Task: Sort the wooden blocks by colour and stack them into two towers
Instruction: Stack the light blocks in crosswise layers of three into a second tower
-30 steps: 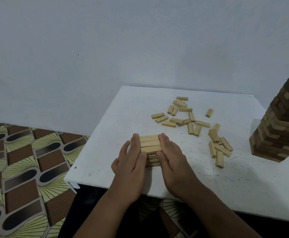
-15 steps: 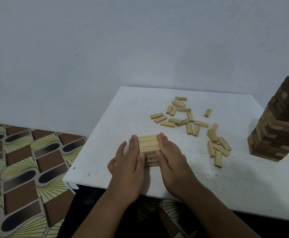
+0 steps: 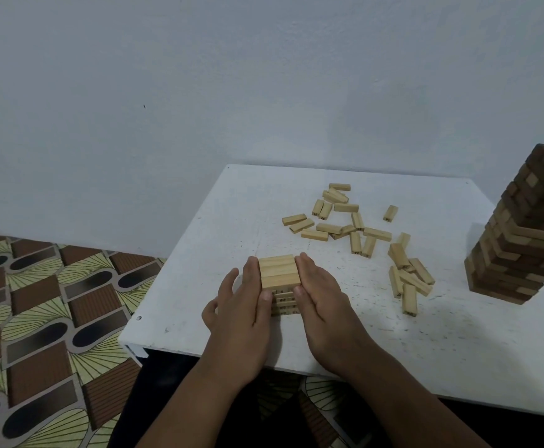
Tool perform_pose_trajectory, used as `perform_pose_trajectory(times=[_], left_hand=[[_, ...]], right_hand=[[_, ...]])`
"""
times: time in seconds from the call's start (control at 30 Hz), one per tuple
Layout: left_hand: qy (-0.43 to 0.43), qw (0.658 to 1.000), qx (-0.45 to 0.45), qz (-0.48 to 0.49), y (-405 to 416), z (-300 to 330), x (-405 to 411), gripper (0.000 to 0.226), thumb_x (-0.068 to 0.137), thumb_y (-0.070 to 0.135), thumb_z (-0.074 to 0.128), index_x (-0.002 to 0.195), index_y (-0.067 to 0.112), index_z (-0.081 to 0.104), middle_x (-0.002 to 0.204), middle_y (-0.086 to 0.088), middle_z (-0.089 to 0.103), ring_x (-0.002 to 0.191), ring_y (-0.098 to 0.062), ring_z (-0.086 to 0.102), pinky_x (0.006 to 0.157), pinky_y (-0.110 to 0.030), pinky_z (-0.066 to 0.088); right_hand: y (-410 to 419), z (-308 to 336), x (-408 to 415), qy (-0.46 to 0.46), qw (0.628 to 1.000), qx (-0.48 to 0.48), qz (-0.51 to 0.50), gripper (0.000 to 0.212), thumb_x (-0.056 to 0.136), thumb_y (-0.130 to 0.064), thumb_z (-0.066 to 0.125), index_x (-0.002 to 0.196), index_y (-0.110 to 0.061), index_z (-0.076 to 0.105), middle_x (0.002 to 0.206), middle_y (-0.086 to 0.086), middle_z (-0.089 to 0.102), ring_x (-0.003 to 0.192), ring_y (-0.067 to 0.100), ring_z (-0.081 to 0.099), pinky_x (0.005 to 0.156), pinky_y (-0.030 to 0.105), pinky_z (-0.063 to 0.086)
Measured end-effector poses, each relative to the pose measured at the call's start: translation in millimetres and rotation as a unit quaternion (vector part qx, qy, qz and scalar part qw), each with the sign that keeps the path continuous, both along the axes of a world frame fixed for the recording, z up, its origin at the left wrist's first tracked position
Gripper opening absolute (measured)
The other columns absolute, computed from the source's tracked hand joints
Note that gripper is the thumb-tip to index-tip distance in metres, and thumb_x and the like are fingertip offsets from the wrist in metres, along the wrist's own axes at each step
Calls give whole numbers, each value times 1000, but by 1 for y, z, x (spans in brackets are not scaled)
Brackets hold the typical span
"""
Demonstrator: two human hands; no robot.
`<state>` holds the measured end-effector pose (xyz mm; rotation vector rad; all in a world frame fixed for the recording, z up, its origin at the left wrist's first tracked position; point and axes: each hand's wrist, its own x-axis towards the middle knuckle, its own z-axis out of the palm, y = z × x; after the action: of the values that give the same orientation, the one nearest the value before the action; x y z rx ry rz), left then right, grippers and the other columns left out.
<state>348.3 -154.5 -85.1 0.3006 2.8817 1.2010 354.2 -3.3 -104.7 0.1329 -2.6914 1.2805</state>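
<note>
Squaring the light-block stack.
Left hand (image 3: 243,313) and right hand (image 3: 320,300), fingers straight, press opposite sides of the pale stack (image 3: 280,275) on the white table (image 3: 199,253).

You are in what looks like a room of a home: a low white table (image 3: 199,286) pushed against a bare, pale painted wall (image 3: 199,92), over a floor covering (image 3: 37,318) patterned in brown, black and yellow-green fans, with wooden game blocks (image 3: 345,227) strewn across the tabletop.
</note>
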Motion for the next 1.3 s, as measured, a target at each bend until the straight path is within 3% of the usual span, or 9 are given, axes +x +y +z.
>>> perform_pose_trajectory(times=[0.33, 0.7, 0.8, 0.87, 0.93, 1.0, 1.17, 1.23, 1.3], left_hand=[[4, 1000, -28, -2, -1, -5, -4, 55, 105, 38, 18, 156, 35, 0, 161, 14, 12, 147, 1, -8, 116, -34, 0], [-33, 999, 40, -3, -6, -6, -3, 49, 99, 46, 12, 148, 52, 8, 153, 30, 10, 145, 6, -7, 118, -32, -3], [-30, 999, 42, 3, -11, -10, -7, 52, 88, 43, 9, 137, 62, 8, 159, 25, 10, 148, 0, -2, 119, -38, 3], [-18, 999, 32, -10, -11, -9, -5, 47, 91, 46, 8, 135, 60, 6, 154, 32, 10, 149, -5, 4, 119, -42, 8], [-37, 994, 104, 21, -11, -4, -3, 38, 99, 44, 27, 133, 60, 23, 142, 38, 20, 147, -8, 17, 120, -44, 17], [-70, 976, 193, 67, -12, -1, -4, 37, 96, 36, 44, 120, 64, 39, 138, 33, 34, 141, -9, 30, 118, -45, 27], [-50, 963, 241, 110, -22, 4, -18, 50, 88, 29, 36, 127, 49, 59, 140, 24, 50, 136, -3, 38, 119, -40, 27], [-31, 960, 246, 129, -25, 10, -27, 43, 91, 24, 36, 114, 41, 68, 124, 25, 62, 126, -3, 50, 115, -42, 35], [-29, 961, 237, 137, -25, 18, -38, 40, 83, 30, 35, 98, 39, 71, 109, 25, 68, 116, -5, 56, 110, -44, 39]], right_hand=[[0, 1, 0, -2, 1000, 7, -5, 59, 98, -43, 23, 155, -28, 17, 160, -9, 23, 147, 2, 14, 120, 46, 23], [8, 3, 1, -9, 1000, -2, 19, 56, 103, -36, 29, 156, -27, 15, 162, -11, 17, 148, 1, 8, 121, 48, 19], [13, 6, 1, -19, 999, -4, 31, 53, 106, -23, 34, 156, -24, 16, 163, -12, 14, 148, -2, 6, 124, 39, 15], [14, 10, 1, -21, 999, -14, 30, 52, 106, -18, 34, 156, -23, 18, 162, -13, 16, 147, -5, 6, 122, 21, 10], [14, 13, 2, -25, 999, -22, 27, 53, 106, -16, 35, 156, -23, 20, 161, -14, 17, 145, -8, 7, 116, 8, 6], [16, 16, 3, -31, 999, -24, 25, 52, 106, -16, 34, 156, -24, 20, 161, -16, 16, 145, -8, 7, 117, 12, 7], [30, 26, -2, -9, 999, -47, 0, 48, 106, -21, 35, 154, -27, 29, 155, -11, 36, 141, -3, 28, 120, 26, 23], [36, 30, -8, 10, 998, -64, -17, 44, 106, -21, 37, 150, -27, 39, 143, -5, 53, 132, 4, 45, 114, 33, 37], [39, 32, -17, 22, 997, -67, -28, 41, 106, -21, 39, 145, -27, 47, 136, -10, 59, 129, 0, 48, 111, 26, 38]])
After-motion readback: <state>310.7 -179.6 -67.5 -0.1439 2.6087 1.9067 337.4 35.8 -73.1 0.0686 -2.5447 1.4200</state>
